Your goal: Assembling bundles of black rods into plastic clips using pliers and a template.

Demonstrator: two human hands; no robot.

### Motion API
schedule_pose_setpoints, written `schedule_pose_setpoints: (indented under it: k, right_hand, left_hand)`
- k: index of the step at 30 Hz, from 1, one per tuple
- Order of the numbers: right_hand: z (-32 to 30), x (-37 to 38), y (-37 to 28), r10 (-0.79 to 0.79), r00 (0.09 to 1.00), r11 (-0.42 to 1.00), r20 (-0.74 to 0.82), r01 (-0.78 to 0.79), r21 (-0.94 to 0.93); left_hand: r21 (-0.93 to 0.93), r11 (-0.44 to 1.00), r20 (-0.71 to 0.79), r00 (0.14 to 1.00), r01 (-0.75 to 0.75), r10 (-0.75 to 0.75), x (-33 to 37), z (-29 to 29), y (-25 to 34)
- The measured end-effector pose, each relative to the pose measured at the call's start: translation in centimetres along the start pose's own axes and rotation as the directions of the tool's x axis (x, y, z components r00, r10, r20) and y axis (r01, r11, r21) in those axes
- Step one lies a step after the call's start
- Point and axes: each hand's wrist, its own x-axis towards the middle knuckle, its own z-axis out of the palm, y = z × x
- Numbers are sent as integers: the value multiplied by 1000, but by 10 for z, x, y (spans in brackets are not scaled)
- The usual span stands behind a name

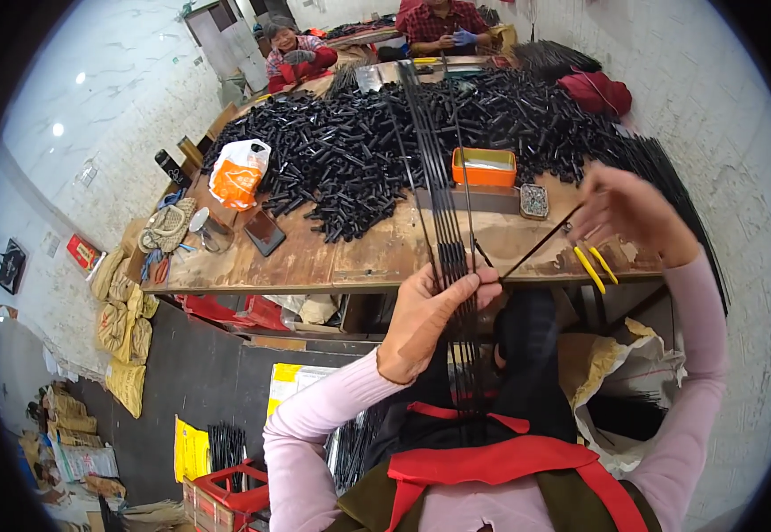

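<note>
My left hand (434, 310) is closed round a bundle of thin black rods (443, 208) in front of the table edge. The rods fan out slightly above the fist, and their lower ends hang over my lap. Out to the right, my right hand (620, 208) is raised above the table and smeared by motion. A dark thin strip (541, 244) slants from the left fingers up to the right fingertips; whether these grip it cannot be made out. Pliers with yellow handles (591, 269) lie just below the right hand.
Short black tubes (341, 146) heap across the wooden table (350, 262). An orange box (483, 168), a small tray (533, 202), a phone (265, 232), a mug (211, 230) and a plastic bag (240, 173) sit around them. Two people work beyond. An open sack (607, 363) stands right of my legs.
</note>
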Motion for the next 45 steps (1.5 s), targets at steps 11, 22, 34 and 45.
schedule_pose_setpoints:
  k: [11,22,34,45]
  right_hand:
    - [-314,57,114,-778,546,140,-312,-333,-932]
    - [73,106,-1,-146,947,952,285,56,300]
    - [106,77,-10,-200,910,973,362,142,180]
    - [121,57,151,-382,876,806,295,472,-358]
  left_hand:
    - [-218,975,202,979,49,-4,-3,3,-8]
    - [133,990,65,997,-36,28,44,-4,14]
    - [-64,997,366,930,51,-24,33,-9,33]
    - [-462,771,462,861,439,-214,110,-90,-53]
